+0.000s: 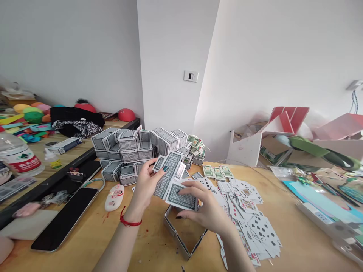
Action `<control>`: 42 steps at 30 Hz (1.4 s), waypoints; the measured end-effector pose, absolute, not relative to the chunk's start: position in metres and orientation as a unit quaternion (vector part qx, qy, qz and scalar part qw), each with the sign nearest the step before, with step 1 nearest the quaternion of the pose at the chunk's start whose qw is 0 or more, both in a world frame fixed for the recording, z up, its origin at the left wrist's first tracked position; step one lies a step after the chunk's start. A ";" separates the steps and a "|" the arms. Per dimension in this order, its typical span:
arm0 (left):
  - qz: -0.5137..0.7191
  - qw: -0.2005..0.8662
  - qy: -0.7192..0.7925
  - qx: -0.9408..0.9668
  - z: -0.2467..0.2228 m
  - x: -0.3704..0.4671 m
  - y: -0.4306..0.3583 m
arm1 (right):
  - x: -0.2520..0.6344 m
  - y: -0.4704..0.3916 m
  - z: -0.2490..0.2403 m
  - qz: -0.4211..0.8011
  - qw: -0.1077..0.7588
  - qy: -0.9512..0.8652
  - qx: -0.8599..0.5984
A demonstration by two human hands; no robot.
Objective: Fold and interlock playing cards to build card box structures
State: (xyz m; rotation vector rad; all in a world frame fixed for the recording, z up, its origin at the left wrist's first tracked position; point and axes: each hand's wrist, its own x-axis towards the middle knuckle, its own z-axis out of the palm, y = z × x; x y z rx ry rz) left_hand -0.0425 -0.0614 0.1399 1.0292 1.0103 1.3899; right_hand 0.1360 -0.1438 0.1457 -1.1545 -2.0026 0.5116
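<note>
My left hand (pixel 149 179) is closed on a few patterned-back playing cards (pixel 169 172), its thumb pressing on top of them. My right hand (pixel 202 204) grips another playing card (pixel 181 196), back side up, which overlaps the lower end of the cards in my left hand. Below my right hand, a square frame of folded cards (pixel 181 241) stands on the table, its middle open. Behind my hands rises a stack of boxes made from folded cards (pixel 130 145). Loose playing cards (pixel 262 230) lie spread face up to the right.
A phone (pixel 65 219) and a white mouse (pixel 114 197) lie to the left, near a plastic bottle (pixel 21 158). Small green card packs (pixel 218 172) sit behind the loose cards. At the right are a power strip (pixel 326 221) and cardboard boxes (pixel 297 151).
</note>
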 end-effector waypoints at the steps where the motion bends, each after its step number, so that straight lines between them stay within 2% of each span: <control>1: 0.584 0.538 0.424 0.435 0.140 -0.042 -0.061 | 0.136 -0.144 0.145 0.194 0.377 -0.785 -0.453; 15: 0.591 0.489 0.424 0.481 0.135 -0.040 -0.064 | 0.128 -0.146 0.144 0.144 0.405 -0.762 -0.484; 42: 0.601 0.479 0.419 0.484 0.131 -0.038 -0.063 | 0.118 -0.151 0.142 0.121 0.429 -0.742 -0.501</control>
